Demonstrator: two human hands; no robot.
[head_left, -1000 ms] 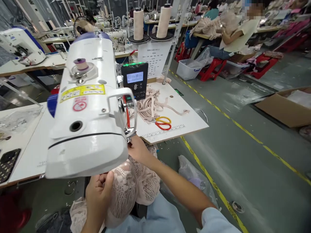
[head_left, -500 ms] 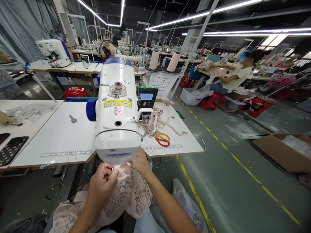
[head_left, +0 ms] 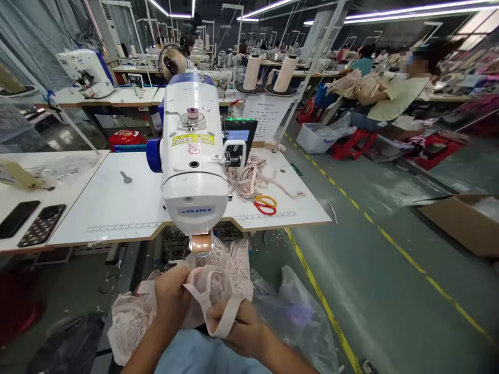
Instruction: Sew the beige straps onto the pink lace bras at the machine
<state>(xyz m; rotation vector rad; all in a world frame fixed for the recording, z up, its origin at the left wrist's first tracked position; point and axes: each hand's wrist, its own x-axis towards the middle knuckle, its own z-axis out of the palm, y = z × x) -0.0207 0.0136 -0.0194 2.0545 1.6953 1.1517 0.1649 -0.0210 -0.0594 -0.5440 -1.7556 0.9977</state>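
Observation:
A pale pink lace bra (head_left: 222, 280) hangs between my hands, in front of and below the white sewing machine (head_left: 195, 187). My left hand (head_left: 171, 291) is closed on the bra's edge at the left. With fingers curled, my right hand (head_left: 241, 327) grips a strap (head_left: 230, 314) that loops over it. The machine's needle area is partly hidden behind its head and a round metal part. More pale lace (head_left: 132, 322) lies over my lap at the left, beside my left forearm.
Red-and-yellow-handled scissors (head_left: 265, 204) lie beside a heap of pink straps (head_left: 249, 179) on the white table (head_left: 113, 200). Two phones (head_left: 42, 224) rest on the left. A clear plastic bag (head_left: 296, 306) is at lower right. A co-worker (head_left: 397, 98) sits farther right.
Both hands have drawn back from the machine head toward my lap. My right hand has moved down and now holds the strap. The view has tilted down slightly.

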